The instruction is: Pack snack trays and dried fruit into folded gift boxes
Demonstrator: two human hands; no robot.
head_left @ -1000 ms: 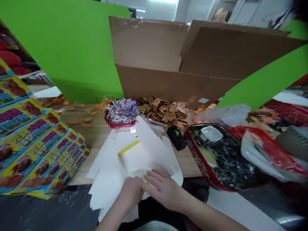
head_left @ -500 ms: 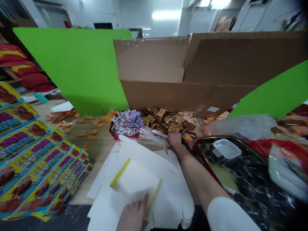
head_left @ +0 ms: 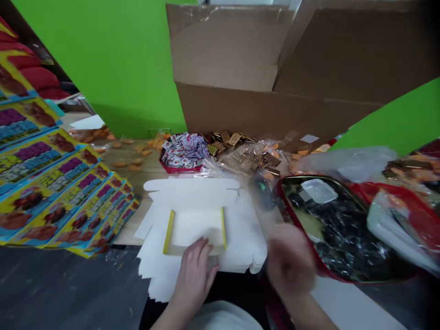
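Observation:
A partly folded white cardboard box (head_left: 194, 229) with yellow-edged side walls lies on a stack of flat white box blanks (head_left: 244, 229). My left hand (head_left: 195, 263) grips its near wall, fingers over the edge and thumb on the outside. My right hand (head_left: 290, 259) is smeared by motion beside the stack, left of a red-rimmed tray (head_left: 297, 229); whether it holds anything is unclear. Beyond it, a blurred dark object (head_left: 263, 192) sits between the stack and the tray. Gold-wrapped pieces (head_left: 247, 156) lie farther back, partly under clear plastic.
A red tray of small printed sachets (head_left: 185, 151) stands behind the box. Black wrapped packets (head_left: 347, 238) fill much of the right tray. Printed yellow-and-blue boxes (head_left: 68, 192) are stacked at left. A brown carton (head_left: 233, 64) and green panels (head_left: 120, 68) stand along the back.
My right hand has drawn back from the gold-wrapped pieces toward me. The white box now sits squarer, its far flap raised, with my left hand at its near wall. The view has tilted down.

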